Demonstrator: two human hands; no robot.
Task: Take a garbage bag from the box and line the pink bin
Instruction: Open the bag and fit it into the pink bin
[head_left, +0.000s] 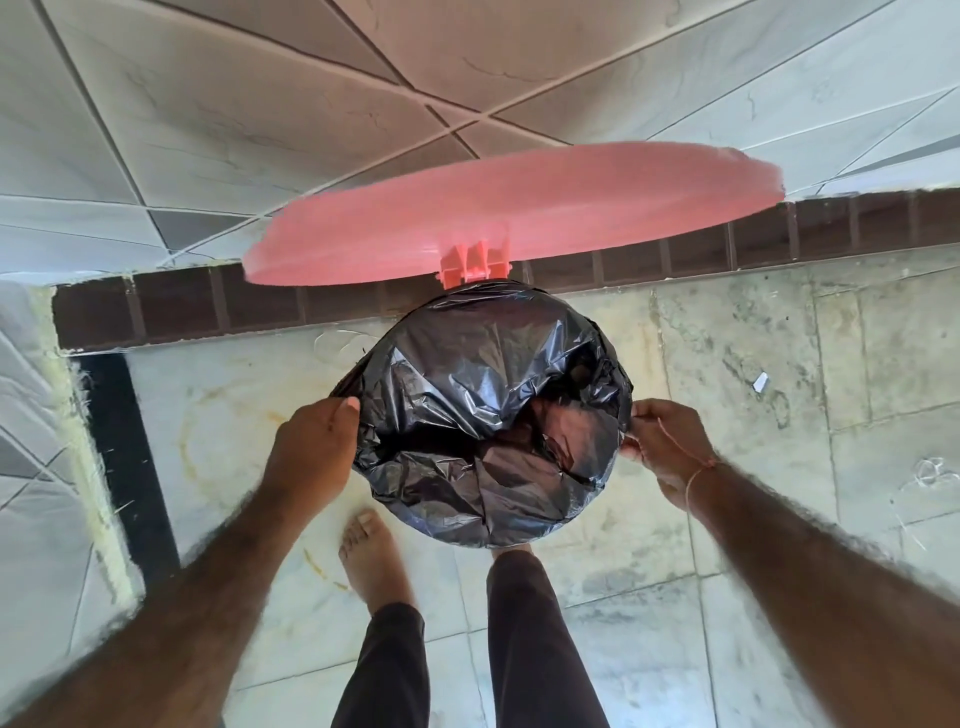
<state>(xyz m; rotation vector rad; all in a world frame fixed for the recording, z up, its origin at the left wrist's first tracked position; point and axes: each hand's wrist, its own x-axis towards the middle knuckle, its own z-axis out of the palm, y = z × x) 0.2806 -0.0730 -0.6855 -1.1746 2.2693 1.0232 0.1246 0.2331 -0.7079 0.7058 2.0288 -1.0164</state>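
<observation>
Our bare foot (376, 561) nearest, black garbage bag (488, 415) stretched over the bin mouth at centre, our left hand (311, 447) gripping its edge at nine o'clock, right hand (670, 447) pinching it at three, pink lid (519, 208) raised at twelve

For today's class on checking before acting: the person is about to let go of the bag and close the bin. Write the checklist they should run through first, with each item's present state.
1. Lid up and clear of the opening: ok.
2. Black garbage bag folded over the rim all round: ok on the visible sides; far edge under the hinge cannot tell.
3. Left hand holding the bag's edge at the rim: ok.
4. Right hand pinching the bag's opposite edge: ok.
5. Bag pushed down to the bin's bottom: not ok, it looks bunched near the top.
</observation>
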